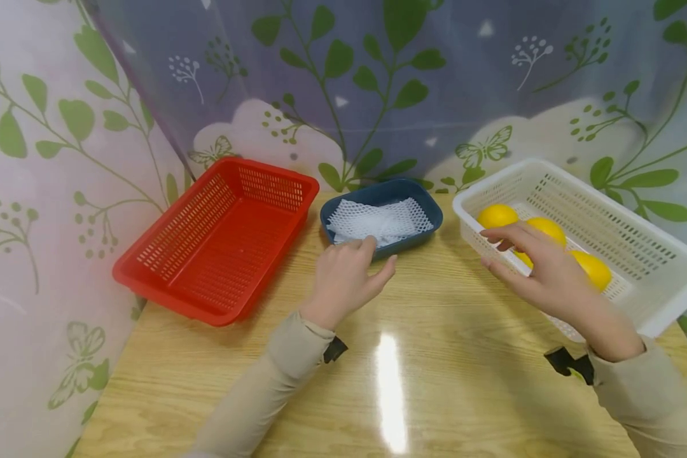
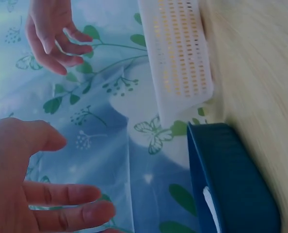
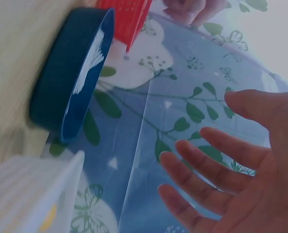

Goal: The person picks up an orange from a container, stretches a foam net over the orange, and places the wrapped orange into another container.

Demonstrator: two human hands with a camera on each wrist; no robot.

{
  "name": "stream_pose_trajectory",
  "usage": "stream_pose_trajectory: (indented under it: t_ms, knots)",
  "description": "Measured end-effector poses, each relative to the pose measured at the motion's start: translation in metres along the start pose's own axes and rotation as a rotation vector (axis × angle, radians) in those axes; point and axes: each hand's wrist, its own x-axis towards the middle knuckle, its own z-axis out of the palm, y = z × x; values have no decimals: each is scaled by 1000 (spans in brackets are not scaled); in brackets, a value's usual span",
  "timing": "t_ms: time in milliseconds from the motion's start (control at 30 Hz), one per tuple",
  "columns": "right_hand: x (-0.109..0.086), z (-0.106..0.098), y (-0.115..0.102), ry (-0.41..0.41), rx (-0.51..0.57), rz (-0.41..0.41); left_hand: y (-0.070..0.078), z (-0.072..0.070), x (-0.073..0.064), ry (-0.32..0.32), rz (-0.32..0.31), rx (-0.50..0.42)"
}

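My left hand (image 1: 346,277) hovers at the near side of a dark blue tray (image 1: 415,240), overlapping its edge in the head view. White foam netting sleeves (image 1: 378,219) lie in that tray. In the left wrist view the left thumb and fingers (image 2: 71,194) are apart with nothing between them. Over the near left side of a white slotted basket (image 1: 635,216) is my right hand (image 1: 549,273), holding nothing. Its fingers (image 3: 202,165) are loosely extended and spread. Several smooth yellow fruits (image 1: 498,216) sit in the white basket, partly hidden by this hand.
A red slotted basket (image 1: 212,254) stands at the left of the wooden table (image 1: 446,356), with nothing visible inside it. A leaf-patterned curtain (image 1: 366,114) rises behind the containers and at both sides.
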Motion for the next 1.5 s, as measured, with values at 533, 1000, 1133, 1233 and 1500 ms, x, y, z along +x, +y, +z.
stream_pose_trajectory:
  t_ms: [533, 1000, 1133, 1233, 1500]
  knots:
    - [33, -23, 61, 44, -58, 30, 37, 24, 47, 98, 1, -17]
    - [56, -16, 120, -132, -29, 234, 74, 62, 79, -129, -61, 57]
    - [59, -11, 136, -184, 10, 303, 86, 73, 85, -249, -88, 80]
    - [61, -8, 146, -247, 20, 353, 94, 83, 89, -319, -118, 78]
    - [67, -3, 167, -402, 63, 432, 110, 114, 94, -417, -213, 113]
